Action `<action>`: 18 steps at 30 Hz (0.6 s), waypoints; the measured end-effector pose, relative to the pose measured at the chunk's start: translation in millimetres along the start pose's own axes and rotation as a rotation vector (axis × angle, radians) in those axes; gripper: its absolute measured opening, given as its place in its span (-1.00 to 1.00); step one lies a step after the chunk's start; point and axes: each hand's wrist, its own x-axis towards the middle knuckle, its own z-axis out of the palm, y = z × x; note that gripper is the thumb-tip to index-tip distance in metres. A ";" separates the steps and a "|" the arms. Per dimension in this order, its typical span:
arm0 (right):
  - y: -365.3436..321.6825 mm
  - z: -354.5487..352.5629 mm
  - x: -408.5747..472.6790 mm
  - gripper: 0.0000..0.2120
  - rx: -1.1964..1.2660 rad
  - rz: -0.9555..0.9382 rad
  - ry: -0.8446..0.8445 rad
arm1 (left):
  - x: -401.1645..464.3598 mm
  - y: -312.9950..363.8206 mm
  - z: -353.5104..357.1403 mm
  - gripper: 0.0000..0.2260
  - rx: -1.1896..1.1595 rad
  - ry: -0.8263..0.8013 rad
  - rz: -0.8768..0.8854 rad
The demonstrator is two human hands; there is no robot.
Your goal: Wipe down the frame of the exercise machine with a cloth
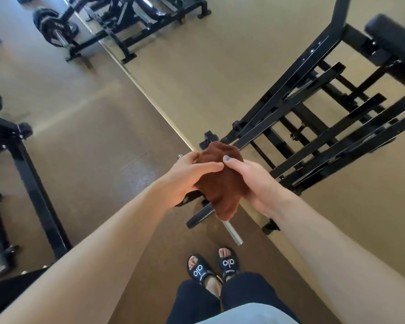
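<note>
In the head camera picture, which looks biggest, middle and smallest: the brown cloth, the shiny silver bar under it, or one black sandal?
1. brown cloth, held by both hands
2. black sandal
3. silver bar, partly hidden by the cloth, so unsure

The sandal and bar look close.

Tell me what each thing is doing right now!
Left hand: grips the cloth.
Right hand: grips the cloth, thumb on top.
Brown cloth: bunched between both hands, one corner hanging down.
Black machine frame: standing on the floor, untouched.
Silver bar: sticking out below the cloth.
</note>
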 end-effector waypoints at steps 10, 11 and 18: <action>-35.0 18.0 26.9 -0.58 0.119 0.016 -0.245 | 18.6 54.2 -32.0 -0.59 -0.045 -0.035 0.072; -41.8 24.1 32.3 -0.59 0.170 0.030 -0.285 | 22.8 62.0 -39.0 -0.56 -0.057 -0.050 0.070; -73.1 94.1 119.5 -0.43 0.025 -0.038 -0.067 | 85.1 108.8 -128.6 -0.51 0.051 -0.093 0.070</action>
